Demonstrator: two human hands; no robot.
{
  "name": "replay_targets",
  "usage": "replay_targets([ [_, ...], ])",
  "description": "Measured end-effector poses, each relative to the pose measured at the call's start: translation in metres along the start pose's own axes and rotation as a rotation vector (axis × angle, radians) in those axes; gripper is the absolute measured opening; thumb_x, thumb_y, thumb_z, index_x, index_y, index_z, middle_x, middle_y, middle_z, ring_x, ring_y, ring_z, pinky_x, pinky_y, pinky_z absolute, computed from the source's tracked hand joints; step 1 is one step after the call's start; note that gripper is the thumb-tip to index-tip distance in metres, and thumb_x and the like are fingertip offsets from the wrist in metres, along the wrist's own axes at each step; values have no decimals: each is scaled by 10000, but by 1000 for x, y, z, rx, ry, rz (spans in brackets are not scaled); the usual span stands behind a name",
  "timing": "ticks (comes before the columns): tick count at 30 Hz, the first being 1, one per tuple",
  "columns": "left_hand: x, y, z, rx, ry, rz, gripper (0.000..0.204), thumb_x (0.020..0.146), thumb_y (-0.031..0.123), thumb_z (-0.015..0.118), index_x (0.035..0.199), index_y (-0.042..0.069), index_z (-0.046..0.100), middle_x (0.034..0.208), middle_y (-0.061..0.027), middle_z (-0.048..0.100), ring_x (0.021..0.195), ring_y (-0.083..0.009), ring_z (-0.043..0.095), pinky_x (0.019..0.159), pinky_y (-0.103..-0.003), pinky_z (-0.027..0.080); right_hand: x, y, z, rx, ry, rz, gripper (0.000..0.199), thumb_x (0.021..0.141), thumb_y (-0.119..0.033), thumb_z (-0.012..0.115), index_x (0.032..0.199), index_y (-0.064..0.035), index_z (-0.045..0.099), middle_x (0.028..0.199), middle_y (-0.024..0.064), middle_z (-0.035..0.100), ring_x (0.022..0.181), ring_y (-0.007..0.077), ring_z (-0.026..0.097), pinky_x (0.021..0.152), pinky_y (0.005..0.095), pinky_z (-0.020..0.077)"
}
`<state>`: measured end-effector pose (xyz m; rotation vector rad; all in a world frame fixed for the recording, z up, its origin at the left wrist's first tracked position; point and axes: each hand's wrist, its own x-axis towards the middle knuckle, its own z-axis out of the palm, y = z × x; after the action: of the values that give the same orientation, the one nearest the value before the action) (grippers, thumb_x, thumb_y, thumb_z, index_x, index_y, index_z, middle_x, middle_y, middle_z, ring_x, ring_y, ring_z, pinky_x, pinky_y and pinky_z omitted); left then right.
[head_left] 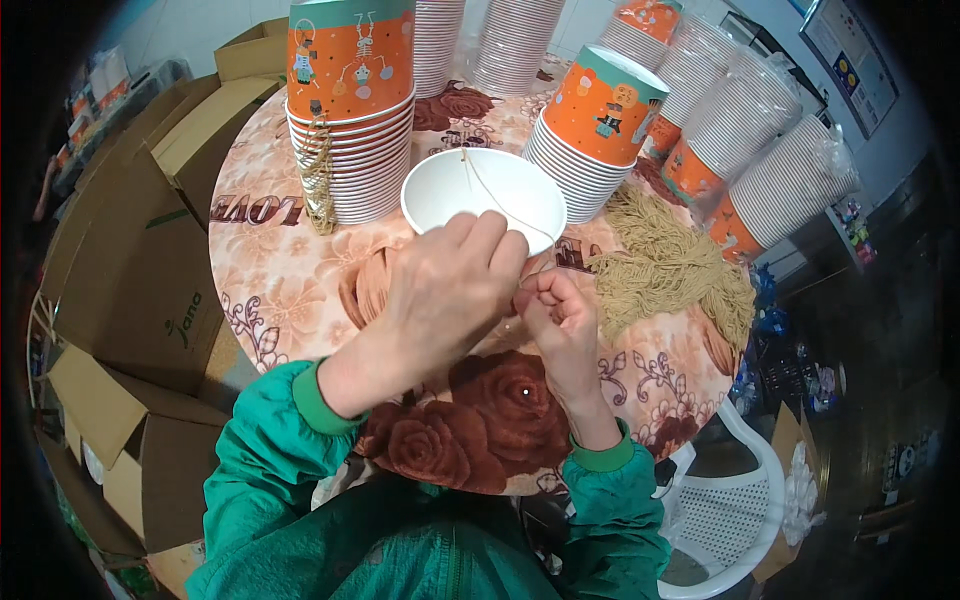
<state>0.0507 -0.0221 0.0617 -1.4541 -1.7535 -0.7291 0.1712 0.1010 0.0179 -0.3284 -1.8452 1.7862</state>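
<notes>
A white paper bucket (483, 192) lies with its open mouth toward me on a round table with a floral cloth (280, 270). My left hand (440, 290) grips its near rim, fingers curled over the edge. A thin tan string (492, 195) runs across the bucket's inside, from its far rim down to my hands. My right hand (560, 320) pinches the string's near end just below the rim. Both forearms wear green sleeves.
A tall stack of orange printed buckets (352, 110) stands at the back left with a bunch of strings (318, 175) hanging on it. Another stack (600, 125) leans at the right. A pile of tan strings (670, 270) lies right. Cardboard boxes (130, 270) crowd the left; a white plastic chair (720, 510) stands lower right.
</notes>
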Motion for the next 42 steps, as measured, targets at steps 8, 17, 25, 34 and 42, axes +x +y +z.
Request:
replay_targets([
  [8, -35, 16, 3, -381, 99, -292, 188, 848, 18, 669, 1012, 36, 580, 974, -111, 600, 684, -285, 651, 566, -366, 525, -4, 13, 5, -209, -76, -124, 54, 910, 38, 612, 960, 22, 626, 791, 8, 623, 690, 26, 552, 582, 210, 439],
  [17, -31, -4, 17, -756, 196, -309, 96, 849, -52, 592, 938, -18, 590, 1139, -178, 631, 896, -258, 667, 755, -329, 546, 2, 17, 7, -453, 30, -245, 54, 906, -7, 682, 934, 24, 648, 807, 27, 588, 608, 73, 509, 539, 249, 411],
  [25, -44, -13, 17, -794, 143, -219, 87, 812, -37, 613, 890, -26, 575, 1227, -207, 559, 986, -289, 655, 806, -344, 537, 2, 13, 5, -381, 103, -299, 63, 917, -26, 696, 946, 19, 664, 807, 8, 557, 633, 56, 467, 547, 226, 383],
  [34, -43, -18, 24, -606, 151, -252, 89, 817, -27, 635, 899, -25, 601, 1214, -196, 545, 903, -263, 655, 750, -318, 525, 8, 19, 7, -411, 91, -350, 72, 929, -39, 692, 959, 20, 662, 818, 4, 542, 646, 55, 482, 556, 219, 403],
  [42, -64, -8, 25, -709, 68, -577, 52, 848, 5, 675, 877, 2, 632, 1030, -70, 599, 820, -140, 579, 726, -262, 466, 13, 24, 15, -337, 88, -360, 81, 941, -50, 682, 956, 26, 659, 943, 20, 562, 728, 55, 513, 623, 207, 428],
])
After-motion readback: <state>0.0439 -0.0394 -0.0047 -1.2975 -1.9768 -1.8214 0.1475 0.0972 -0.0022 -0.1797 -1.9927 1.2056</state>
